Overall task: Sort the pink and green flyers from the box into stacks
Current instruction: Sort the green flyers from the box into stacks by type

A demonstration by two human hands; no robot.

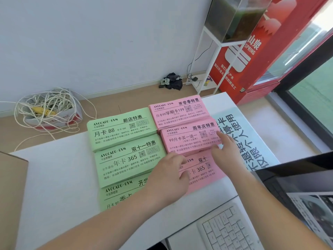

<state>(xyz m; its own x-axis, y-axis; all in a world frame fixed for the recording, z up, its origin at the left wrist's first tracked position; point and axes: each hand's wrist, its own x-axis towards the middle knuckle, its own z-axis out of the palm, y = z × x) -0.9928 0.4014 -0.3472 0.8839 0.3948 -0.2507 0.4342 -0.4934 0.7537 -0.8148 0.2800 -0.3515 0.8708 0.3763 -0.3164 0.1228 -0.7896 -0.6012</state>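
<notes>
1. My left hand (167,179) has its fingers (181,160) curled at the left edge of the near pink stack (200,170), pinching it against the thumb.
2. My right hand (228,152) keeps its fingers straight and spread, tips touching the right side of the middle pink stack (187,139).
3. Beyond those fingertips lies the far pink stack (176,112).
4. Left of my left fingers, three green stacks (126,163) sit in a column, touching the pink ones.
5. All six stacks rest on the white worktop (59,186).
6. Far left of my fingers is a cardboard box (12,195); a keyboard (228,230) lies nearer me.
</notes>
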